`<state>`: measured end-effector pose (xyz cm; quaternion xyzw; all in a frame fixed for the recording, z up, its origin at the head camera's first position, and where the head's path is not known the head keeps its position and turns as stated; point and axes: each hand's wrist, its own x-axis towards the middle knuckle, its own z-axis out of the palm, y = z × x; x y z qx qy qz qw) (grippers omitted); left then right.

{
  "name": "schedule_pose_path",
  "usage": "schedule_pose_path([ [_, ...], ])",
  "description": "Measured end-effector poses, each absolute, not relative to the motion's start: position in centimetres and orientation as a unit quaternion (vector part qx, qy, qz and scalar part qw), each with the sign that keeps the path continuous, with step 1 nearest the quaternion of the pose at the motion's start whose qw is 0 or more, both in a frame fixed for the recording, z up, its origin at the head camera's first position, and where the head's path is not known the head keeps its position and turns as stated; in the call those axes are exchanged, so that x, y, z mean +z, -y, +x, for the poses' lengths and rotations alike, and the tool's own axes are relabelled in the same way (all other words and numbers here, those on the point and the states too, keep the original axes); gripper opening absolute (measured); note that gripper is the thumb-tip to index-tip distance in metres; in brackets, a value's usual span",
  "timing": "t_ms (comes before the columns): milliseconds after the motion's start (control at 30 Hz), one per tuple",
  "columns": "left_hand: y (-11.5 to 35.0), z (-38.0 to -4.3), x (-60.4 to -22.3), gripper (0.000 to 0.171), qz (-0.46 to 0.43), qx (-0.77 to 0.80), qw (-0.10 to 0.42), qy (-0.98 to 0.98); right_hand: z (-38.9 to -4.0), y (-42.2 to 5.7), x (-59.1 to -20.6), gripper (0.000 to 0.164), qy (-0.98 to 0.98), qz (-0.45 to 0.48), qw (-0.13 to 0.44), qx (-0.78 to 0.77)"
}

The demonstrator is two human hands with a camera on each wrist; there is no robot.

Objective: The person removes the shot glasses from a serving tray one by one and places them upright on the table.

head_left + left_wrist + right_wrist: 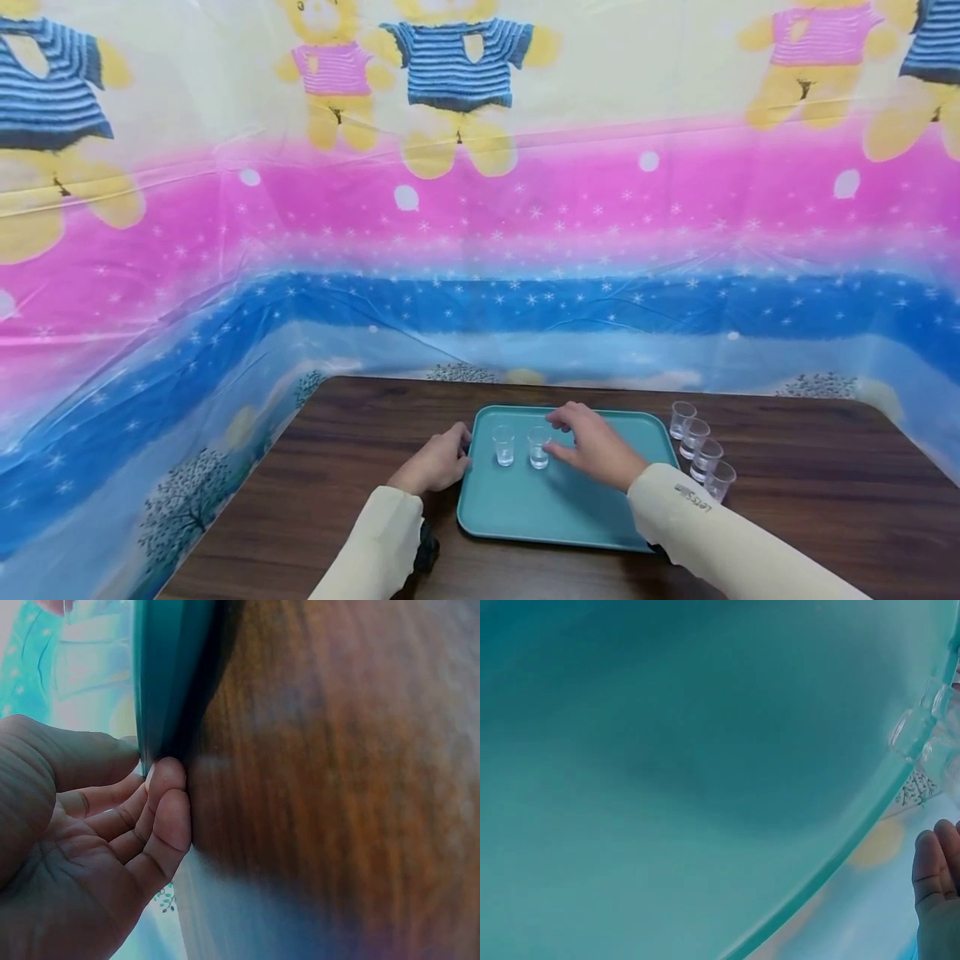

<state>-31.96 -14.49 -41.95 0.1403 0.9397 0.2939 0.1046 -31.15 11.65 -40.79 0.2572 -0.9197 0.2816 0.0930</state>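
A teal tray (555, 512) lies on the dark wooden table. Two small clear shot glasses stand upright side by side towards its back left, a left glass (504, 448) and a right glass (539, 450), each looking partly filled with clear liquid. My left hand (438, 461) pinches the tray's left edge, the thumb on the rim and the curled fingers against its outer side in the left wrist view. Over the tray, my right hand (596, 446) has its thumb and fingers spread apart, the thumb tip right beside the right glass. Straight fingers (930, 870) show in the right wrist view.
Along the tray's right side several more small clear glasses (694, 435) stand in a slanting row on the wooden table (810, 475). The nearest is partly behind the right sleeve (675, 504). A bear-patterned cloth (480, 308) hangs behind the table and at its sides.
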Motion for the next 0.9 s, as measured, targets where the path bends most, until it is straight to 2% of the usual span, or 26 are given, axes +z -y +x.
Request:
schedule_pose_path([
  [400, 14.7, -31.9, -41.9, 0.024, 0.139, 0.292, 0.101, -0.941, -31.6, -10.5, -41.4, 0.029, 0.916, 0.264, 0.091, 0.287],
  [900, 14.5, -32.0, -42.1, 0.024, 0.139, 0.292, 0.101, -0.941, -30.9, -13.2, -41.0, 0.030, 0.910, 0.280, 0.102, 0.289],
])
